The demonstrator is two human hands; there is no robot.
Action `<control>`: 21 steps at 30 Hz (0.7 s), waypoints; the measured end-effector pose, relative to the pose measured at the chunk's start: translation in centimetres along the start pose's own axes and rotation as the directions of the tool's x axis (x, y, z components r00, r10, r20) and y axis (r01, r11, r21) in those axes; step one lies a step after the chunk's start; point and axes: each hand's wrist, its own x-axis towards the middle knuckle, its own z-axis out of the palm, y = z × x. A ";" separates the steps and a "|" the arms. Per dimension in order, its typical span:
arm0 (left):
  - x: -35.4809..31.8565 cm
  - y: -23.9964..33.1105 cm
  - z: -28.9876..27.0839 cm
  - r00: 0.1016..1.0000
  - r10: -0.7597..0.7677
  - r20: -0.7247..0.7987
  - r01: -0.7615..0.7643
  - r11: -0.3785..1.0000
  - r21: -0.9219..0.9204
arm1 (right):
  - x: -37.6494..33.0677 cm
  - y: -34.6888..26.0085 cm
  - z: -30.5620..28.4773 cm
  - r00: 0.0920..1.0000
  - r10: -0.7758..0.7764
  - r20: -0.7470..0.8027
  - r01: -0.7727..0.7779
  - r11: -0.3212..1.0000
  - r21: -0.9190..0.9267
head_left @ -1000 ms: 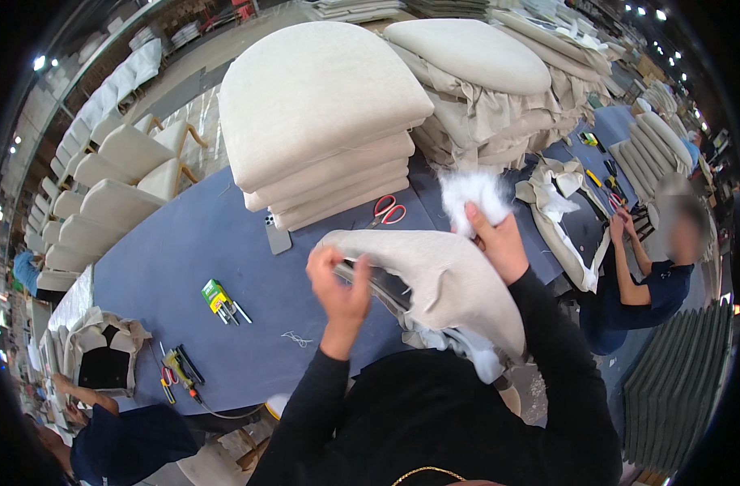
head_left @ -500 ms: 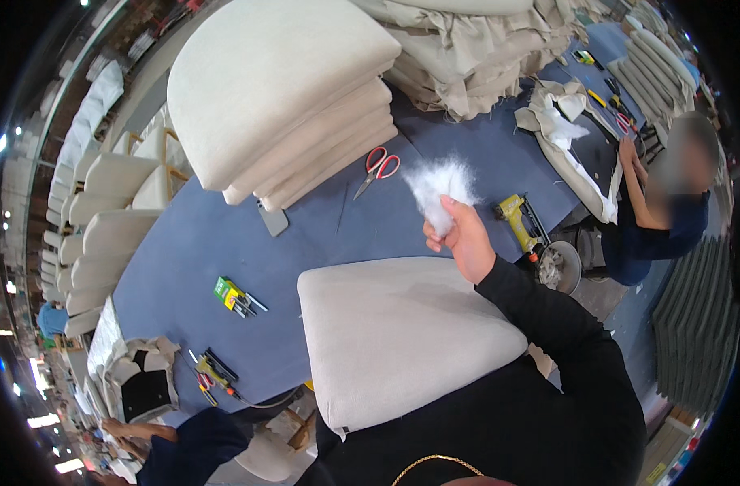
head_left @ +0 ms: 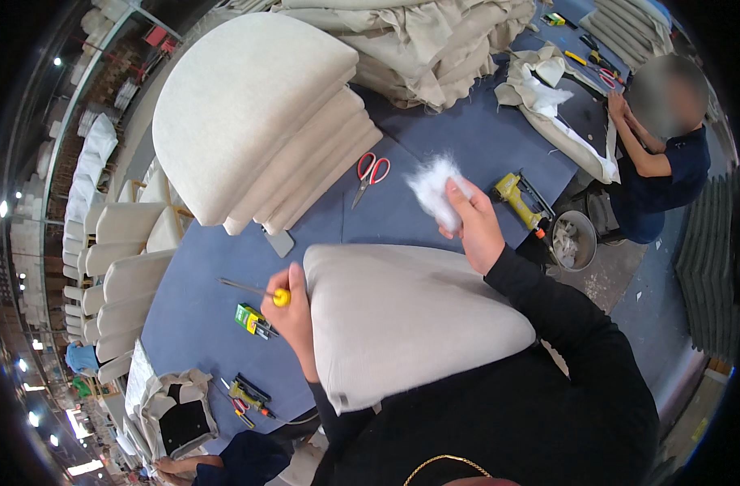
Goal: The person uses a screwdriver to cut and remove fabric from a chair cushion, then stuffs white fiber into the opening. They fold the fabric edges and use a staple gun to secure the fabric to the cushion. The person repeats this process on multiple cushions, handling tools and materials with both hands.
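A tuft of white fluffy fibre filling [head_left: 436,190] is pinched between the fingers of my right hand [head_left: 477,223], held above the table beyond the seat cushion. My left hand [head_left: 293,312] is closed around a yellow-handled tool [head_left: 282,297] with a thin metal shaft pointing left; whether it is an awl or a screwdriver I cannot tell. Against my body rests the beige fabric-covered seat cushion [head_left: 410,316], its smooth side up. My left wrist passes close by its left edge, and my right forearm crosses its right corner.
On the blue table [head_left: 200,279] lie red-handled scissors [head_left: 371,178], a green-yellow box [head_left: 253,318], a phone-like grey slab [head_left: 279,242] and staple guns [head_left: 522,201]. Stacked cushions [head_left: 248,121] and piled fabric [head_left: 418,49] stand beyond. Co-workers [head_left: 657,154] work at right and lower left; a scrap bucket [head_left: 575,239] stands right.
My left hand has come into view holding the yellow-handled tool. My right hand still holds the fibre tuft, now turned slightly. The whole view has shifted a little.
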 end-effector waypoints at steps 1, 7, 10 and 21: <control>1.7 1.0 2.2 0.993 0.057 0.108 -0.059 0.998 0.020 | -0.1 -0.7 -0.5 0.996 -0.067 -0.051 0.065 0.997 -0.035; 6.5 10.3 10.2 0.809 0.168 0.563 -0.135 0.986 -0.101 | 0.5 -4.2 -3.1 0.972 -0.223 -0.069 0.213 0.968 -0.134; 6.3 14.7 14.7 0.595 0.226 0.772 -0.069 0.970 -0.231 | 0.4 -6.1 -2.0 0.958 -0.284 0.030 0.284 0.941 -0.183; 7.9 14.2 20.7 0.362 0.303 0.881 -0.094 0.953 -0.289 | 4.0 -8.3 -3.2 0.938 -0.318 -0.141 0.297 0.943 -0.148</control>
